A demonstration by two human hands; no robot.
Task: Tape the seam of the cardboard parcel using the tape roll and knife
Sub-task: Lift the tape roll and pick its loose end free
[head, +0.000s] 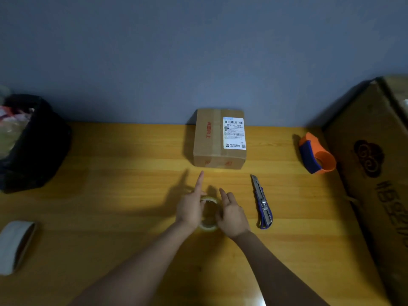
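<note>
A small cardboard parcel (212, 140) with red print and a white shipping label stands at the back of the wooden table against the wall. In front of it a clear tape roll (208, 214) is held upright between both hands. My left hand (191, 206) grips its left side with the index finger pointing out toward the parcel. My right hand (231, 214) grips its right side, two fingers raised. A purple and silver utility knife (262, 204) lies on the table just right of my right hand, untouched.
An orange and blue tape dispenser (315, 154) sits at the right. A large cardboard box (375, 173) fills the right edge. A black bag (33, 142) with rubbish stands at the left. A white tape roll (15, 246) lies at the near left.
</note>
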